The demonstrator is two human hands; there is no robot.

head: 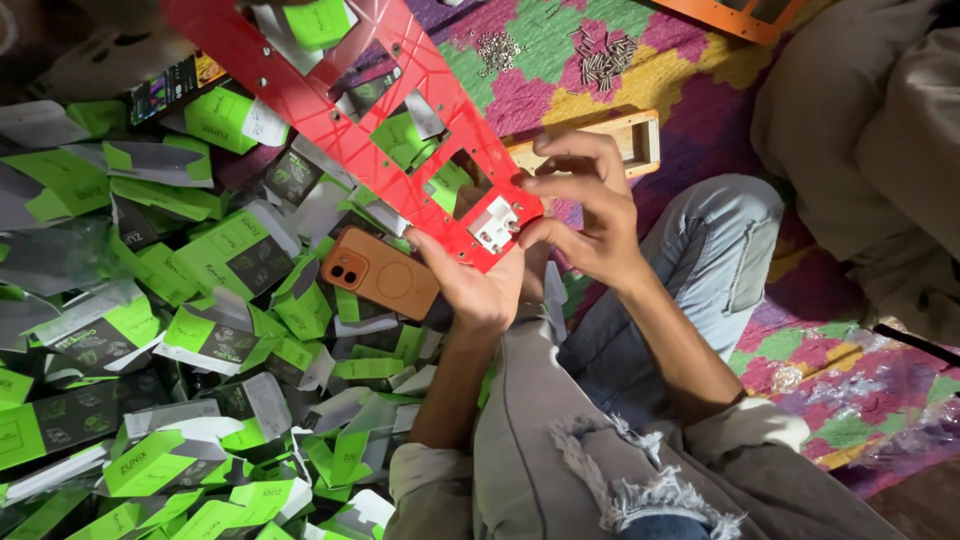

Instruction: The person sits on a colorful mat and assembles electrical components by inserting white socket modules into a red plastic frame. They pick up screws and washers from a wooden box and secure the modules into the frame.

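1. Head view, the hands: the person sits on the floor, knees drawn up in torn grey jeans. The left hand (478, 285) cups the near end of a long red panel (370, 110) from below, thumb lying along its edge, fingers closed on it; that looks to be what keeps the panel propped up and steady.
2. The right hand (585, 205) comes in from the right, its fingers (530, 232) pinched against a small white fitting (495, 224) seated in the panel's near corner. Whether they grip the fitting itself or something tiny against it, I cannot tell.
3. The panel slants up and away to the far left, its cut-out windows showing the clutter beneath.
4. Just left of the left hand, an orange phone (382, 272) lies camera-side up on the heap, close at hand.
5. The left half of the floor is buried under green and grey packets (200, 330).
6. On the far side, two small heaps of screws (600, 55) lie on the patterned rug (560, 90), with a wooden frame (625, 140) just behind the right hand, all within reach.
7. At far right, another person's beige clothing (860, 130) fills the corner.
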